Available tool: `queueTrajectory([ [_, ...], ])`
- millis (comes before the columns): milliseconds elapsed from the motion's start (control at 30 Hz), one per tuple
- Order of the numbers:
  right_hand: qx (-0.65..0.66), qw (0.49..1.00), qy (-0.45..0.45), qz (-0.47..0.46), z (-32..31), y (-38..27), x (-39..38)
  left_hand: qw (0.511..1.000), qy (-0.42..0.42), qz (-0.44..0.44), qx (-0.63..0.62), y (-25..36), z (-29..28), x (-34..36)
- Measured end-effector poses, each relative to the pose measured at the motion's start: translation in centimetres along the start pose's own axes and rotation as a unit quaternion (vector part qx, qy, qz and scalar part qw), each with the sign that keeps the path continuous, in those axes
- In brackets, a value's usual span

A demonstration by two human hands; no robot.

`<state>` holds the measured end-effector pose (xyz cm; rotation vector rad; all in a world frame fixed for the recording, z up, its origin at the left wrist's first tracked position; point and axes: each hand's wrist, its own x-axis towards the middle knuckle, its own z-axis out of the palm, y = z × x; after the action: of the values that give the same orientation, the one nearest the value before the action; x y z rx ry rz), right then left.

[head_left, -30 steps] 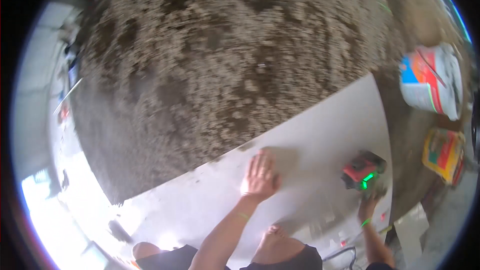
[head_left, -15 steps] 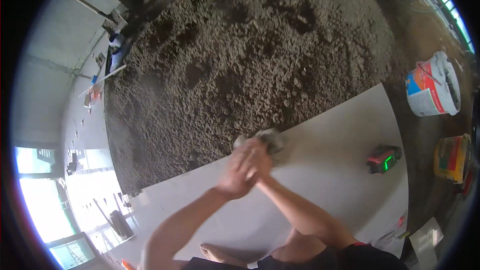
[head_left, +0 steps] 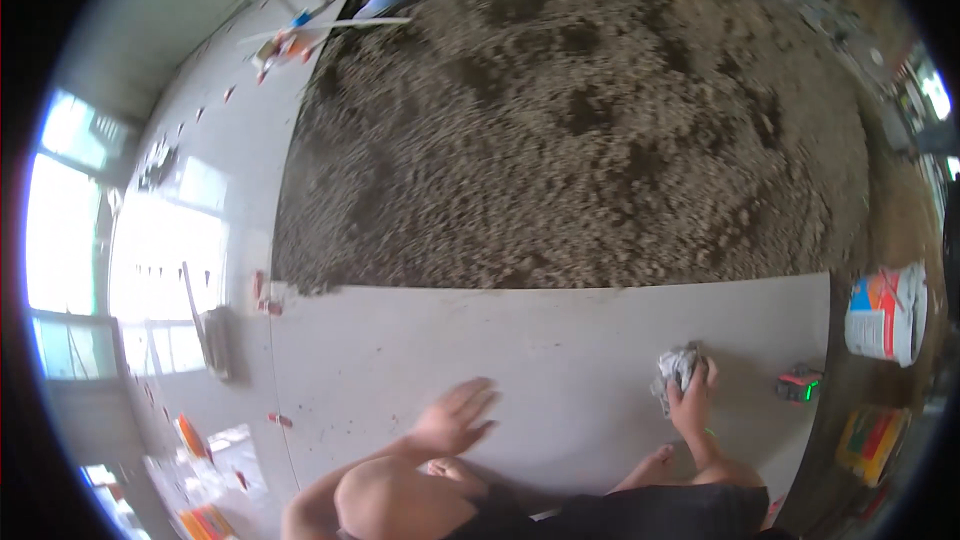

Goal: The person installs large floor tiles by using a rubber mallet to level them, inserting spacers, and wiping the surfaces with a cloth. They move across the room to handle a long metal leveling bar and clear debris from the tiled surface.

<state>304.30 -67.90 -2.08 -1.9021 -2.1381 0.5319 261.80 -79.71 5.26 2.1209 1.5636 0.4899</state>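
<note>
A crumpled grey-white rag is pressed on the large pale floor tile, toward its right side. My right hand is closed around the rag. Over the left part of the same tile, my left hand has its fingers stretched out and holds nothing; it is slightly blurred. Beyond the tile's far edge lies a bed of loose, lumpy grey-brown mortar.
A red and black laser level with a green light sits near the tile's right end. Further right stand a white bucket and a yellow bucket. Shiny tiles with red clips and a trowel-like tool lie left.
My hands were together at the tile's far edge by the rag. Now they are apart, the rag in my right hand further right and nearer. The view has turned.
</note>
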Motion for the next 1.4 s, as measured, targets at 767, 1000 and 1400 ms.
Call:
queueTrajectory([
  [767,-0.134,0.952,-0.237,-0.143,-6.8,-19.0,15.7,0.988,0.064,-0.007,-0.141,-5.0,12.1,7.4],
  [1000,-0.066,0.937,-0.298,-0.172,-2.9,-22.3,12.7,0.935,0.301,-0.167,0.086,-20.5,-2.1,-0.3],
  [1400,-0.026,0.888,-0.411,-0.206,3.9,-21.7,6.6,0.732,0.262,-0.629,0.028,6.8,15.6,-31.6],
])
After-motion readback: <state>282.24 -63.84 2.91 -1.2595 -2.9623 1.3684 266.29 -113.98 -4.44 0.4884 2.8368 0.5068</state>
